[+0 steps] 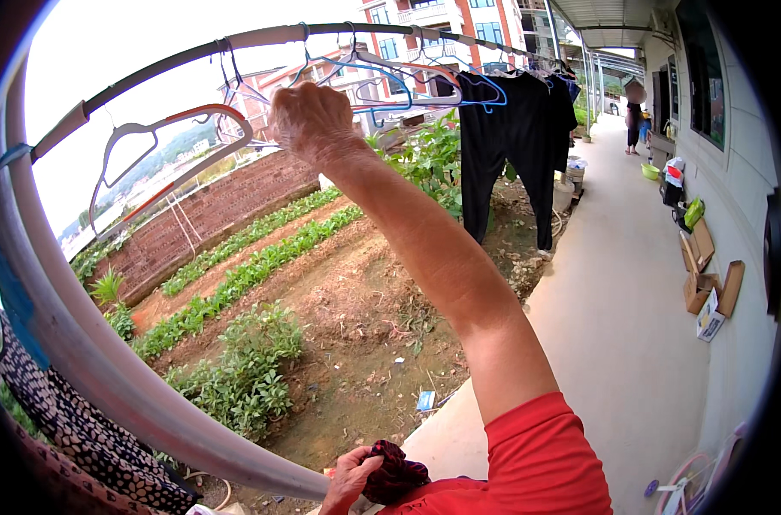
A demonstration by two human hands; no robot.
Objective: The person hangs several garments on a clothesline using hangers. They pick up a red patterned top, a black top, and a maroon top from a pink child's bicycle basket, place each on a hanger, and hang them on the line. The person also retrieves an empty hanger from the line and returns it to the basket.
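My right hand [311, 124] is raised to the hanging rail, its fingers closed among the clothes hangers. It appears to grip a hanger, though the fingers hide the exact hold. Just left of it is a white-and-orange hanger [172, 182], tilted, with no garment on it. On the other side hangs a blue hanger [382, 106], close to the knuckles. Low in the view, my left hand [349, 477] is closed on a bunched dark red-and-black cloth [396, 474], near my body.
The rail [270, 36] carries several hangers and black trousers [506, 142]. A thick pale post [150, 399] rises on the left beside patterned clothing [73, 416]. Cardboard boxes [701, 287] line the walkway wall; another person [634, 120] stands far off. Garden rows [262, 257] lie beyond.
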